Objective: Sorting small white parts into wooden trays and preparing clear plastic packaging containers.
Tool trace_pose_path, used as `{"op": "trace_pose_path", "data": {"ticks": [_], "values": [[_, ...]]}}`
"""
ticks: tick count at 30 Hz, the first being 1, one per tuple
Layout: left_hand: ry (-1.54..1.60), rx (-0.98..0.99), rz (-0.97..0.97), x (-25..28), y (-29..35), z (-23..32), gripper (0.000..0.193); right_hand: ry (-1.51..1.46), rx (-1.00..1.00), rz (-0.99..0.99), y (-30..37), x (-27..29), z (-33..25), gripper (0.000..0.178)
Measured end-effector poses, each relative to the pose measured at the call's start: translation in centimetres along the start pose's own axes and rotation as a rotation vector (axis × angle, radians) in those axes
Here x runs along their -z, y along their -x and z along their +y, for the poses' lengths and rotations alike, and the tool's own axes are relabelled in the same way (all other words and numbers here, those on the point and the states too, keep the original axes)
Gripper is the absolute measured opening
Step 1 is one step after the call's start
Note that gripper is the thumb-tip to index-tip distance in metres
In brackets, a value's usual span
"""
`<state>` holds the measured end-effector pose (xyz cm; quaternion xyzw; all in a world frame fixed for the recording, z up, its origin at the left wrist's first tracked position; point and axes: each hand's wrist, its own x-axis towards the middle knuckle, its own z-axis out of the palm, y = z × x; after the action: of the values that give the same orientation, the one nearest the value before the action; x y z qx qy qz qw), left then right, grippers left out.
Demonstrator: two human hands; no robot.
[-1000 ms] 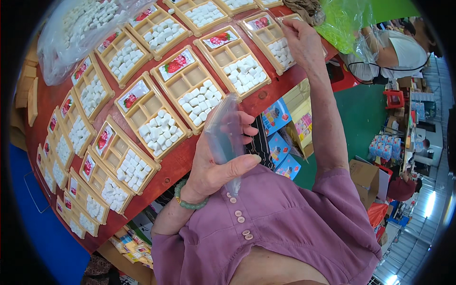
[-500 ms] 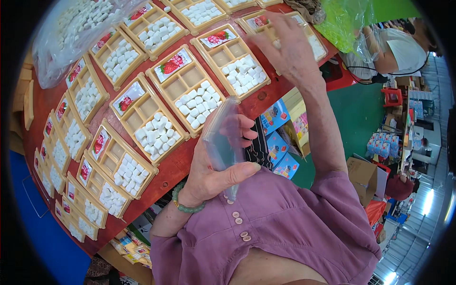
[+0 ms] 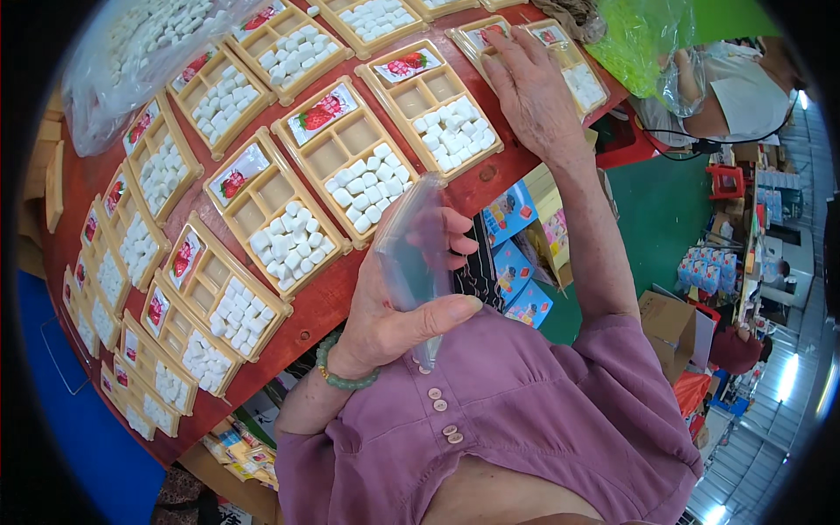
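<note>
My left hand (image 3: 385, 319), with a green bead bracelet at its wrist, grips a stack of thin clear plastic pieces (image 3: 411, 262) upright between thumb and fingers. What kind of plastic pieces they are I cannot tell. Over at the far right of the table, my right hand (image 3: 538, 105) rests its outstretched fingers on a beige tray (image 3: 468, 39), partly covering its strawberry-printed packet and hiding most of its compartments. Closest to the left hand stands another beige tray (image 3: 326, 162), holding a strawberry-printed packet (image 3: 321, 115) and white marshmallow-like pieces (image 3: 367, 188).
Several similar filled trays (image 3: 219, 302) cover the red table (image 3: 302, 337). A large clear bag of white pieces (image 3: 157, 44) lies at the far left, and a green plastic bag (image 3: 630, 44) at the far right. Blue printed boxes (image 3: 507, 214) sit below the table edge. Another person (image 3: 735, 96) is beyond.
My right hand has come down from a blurred position above the tray onto it, its fingers now on the strawberry-printed packet's end. My left hand keeps its hold on the plastic stack.
</note>
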<state>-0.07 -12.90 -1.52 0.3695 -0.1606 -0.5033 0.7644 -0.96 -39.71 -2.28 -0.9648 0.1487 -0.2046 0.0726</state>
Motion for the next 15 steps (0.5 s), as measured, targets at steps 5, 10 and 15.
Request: {"op": "trace_pose_path", "data": {"ticks": [5,10,15], "values": [[0.008,0.004,0.037,-0.3,0.2,0.1,0.092,0.038,0.042,0.041,0.5,-0.7,0.3,0.042],[0.03,0.013,0.011,-0.5,0.2,-0.2,0.081,0.07,0.071,0.063,0.5,-0.4,2.7,0.04],[0.261,-0.024,-0.018,-1.1,0.2,-1.5,0.082,0.074,0.132,0.107,0.4,-0.7,3.3,0.039]]}}
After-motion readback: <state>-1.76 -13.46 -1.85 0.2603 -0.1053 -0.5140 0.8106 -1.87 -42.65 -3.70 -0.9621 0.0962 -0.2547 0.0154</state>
